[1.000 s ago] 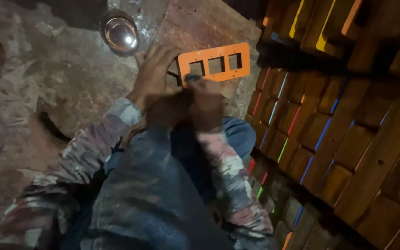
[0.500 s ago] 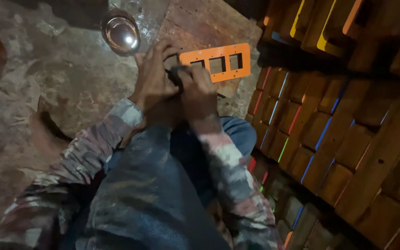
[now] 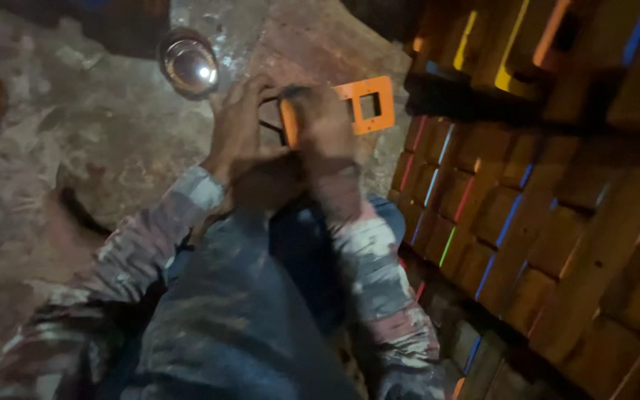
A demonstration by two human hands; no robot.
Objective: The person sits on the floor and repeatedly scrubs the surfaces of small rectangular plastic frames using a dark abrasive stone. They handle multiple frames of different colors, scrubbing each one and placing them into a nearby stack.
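Two hands up in front of me, both on the orange frame (image 3: 350, 107), a flat rectangular piece with square windows cut through it. My right hand (image 3: 324, 122) is wrapped over its near end, fingers (image 3: 312, 100) curled down across the front so that end is mostly covered; the far end with one clear square window sticks out to the right, past my knuckles. My left hand (image 3: 242, 122) sits just beside it on the left, fingers bent in toward the frame's left edge and touching it, though how firmly they pinch I cannot tell through the blur. Frame is held just above my knees, over the rough stained floor (image 3: 75, 148). A round shiny metal bowl (image 3: 189, 63) stands on the floor just beyond my left hand, catching a bright glint. To my right, stacks of brown wooden blocks (image 3: 542, 200) rise close by, with thin coloured strips showing in the gaps between them. My patterned sleeves (image 3: 368, 259) and dark trousers (image 3: 238, 326) fill the lower view.
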